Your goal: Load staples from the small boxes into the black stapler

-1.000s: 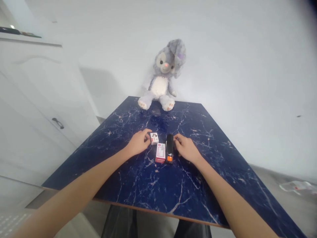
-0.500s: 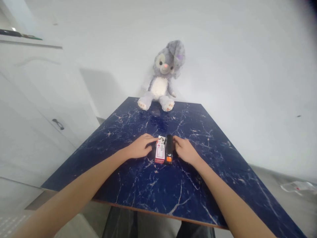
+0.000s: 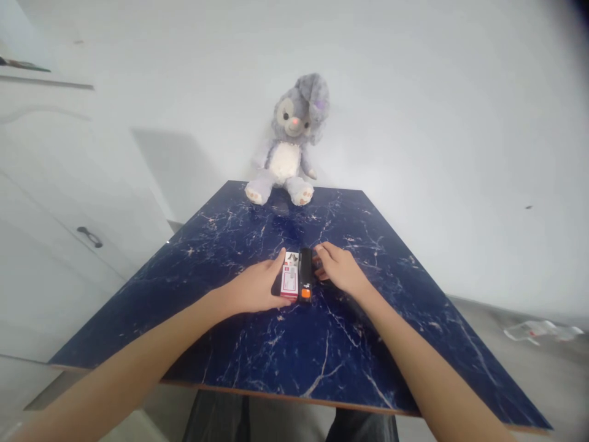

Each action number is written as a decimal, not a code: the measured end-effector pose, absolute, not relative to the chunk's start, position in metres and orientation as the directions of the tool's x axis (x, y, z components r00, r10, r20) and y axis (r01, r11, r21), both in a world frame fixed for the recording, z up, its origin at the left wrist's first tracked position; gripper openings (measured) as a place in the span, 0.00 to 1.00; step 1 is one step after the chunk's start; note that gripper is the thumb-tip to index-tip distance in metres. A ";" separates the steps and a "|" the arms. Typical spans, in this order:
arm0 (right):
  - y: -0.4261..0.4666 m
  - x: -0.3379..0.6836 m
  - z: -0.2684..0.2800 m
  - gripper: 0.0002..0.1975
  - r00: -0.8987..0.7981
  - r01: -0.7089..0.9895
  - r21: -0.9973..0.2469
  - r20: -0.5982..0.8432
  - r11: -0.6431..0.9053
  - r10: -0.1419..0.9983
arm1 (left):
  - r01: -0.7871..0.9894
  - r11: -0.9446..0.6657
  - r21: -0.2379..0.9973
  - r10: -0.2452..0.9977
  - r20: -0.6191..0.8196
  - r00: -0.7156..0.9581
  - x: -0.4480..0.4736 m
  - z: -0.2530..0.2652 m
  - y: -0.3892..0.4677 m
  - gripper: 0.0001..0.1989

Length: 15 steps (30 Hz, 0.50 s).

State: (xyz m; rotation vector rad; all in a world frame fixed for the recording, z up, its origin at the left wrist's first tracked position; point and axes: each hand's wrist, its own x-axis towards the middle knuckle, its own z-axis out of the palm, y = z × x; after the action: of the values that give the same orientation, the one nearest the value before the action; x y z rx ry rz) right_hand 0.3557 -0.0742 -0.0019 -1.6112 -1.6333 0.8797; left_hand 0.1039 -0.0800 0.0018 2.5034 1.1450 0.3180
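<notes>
A small white and red box [image 3: 289, 281] lies on the blue marbled table in front of me. My left hand [image 3: 260, 285] is closed around its left side, with one digit at the far end and another at the near end. Right against the box stands a black stapler [image 3: 305, 267] with an orange patch at its near end. My right hand [image 3: 338, 265] is just to the right of the stapler, its fingers curved and apart, holding nothing. Whether its fingertips touch the stapler is hard to make out.
A grey plush rabbit [image 3: 288, 144] sits at the far edge of the table [image 3: 230, 344], against the white wall. A white cabinet [image 3: 50, 227] with a dark handle is on the left. Clear plastic packaging [image 3: 540, 331] lies on the floor at right.
My left hand has gone from pointing fingers at the box's far end to gripping its side. My right hand's fingers have opened slightly beside the stapler. The view has shifted a little.
</notes>
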 end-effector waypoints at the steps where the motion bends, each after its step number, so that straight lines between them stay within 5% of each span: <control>1: -0.077 0.357 0.001 0.18 -0.012 0.533 -0.846 -0.031 -0.019 0.999 | 0.680 -0.607 0.412 0.763 0.063 0.643 0.108 -0.001 -0.082 0.56; 8: -0.118 0.390 0.008 0.19 -0.041 0.665 -0.745 0.039 0.057 0.998 | 0.625 -0.680 0.382 0.726 0.236 0.646 0.158 -0.020 -0.088 0.48; 15: -0.101 0.493 -0.006 0.20 0.236 0.711 -0.700 0.149 -0.066 0.960 | 0.587 -0.698 0.410 0.710 0.287 0.643 0.287 -0.023 -0.061 0.50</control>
State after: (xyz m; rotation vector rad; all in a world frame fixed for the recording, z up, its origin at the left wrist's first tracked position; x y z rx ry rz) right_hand 0.4931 -0.1005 -0.0064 -1.8377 -1.5347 0.4721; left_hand 0.2874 -0.0608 -0.0226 2.5850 1.0453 0.6270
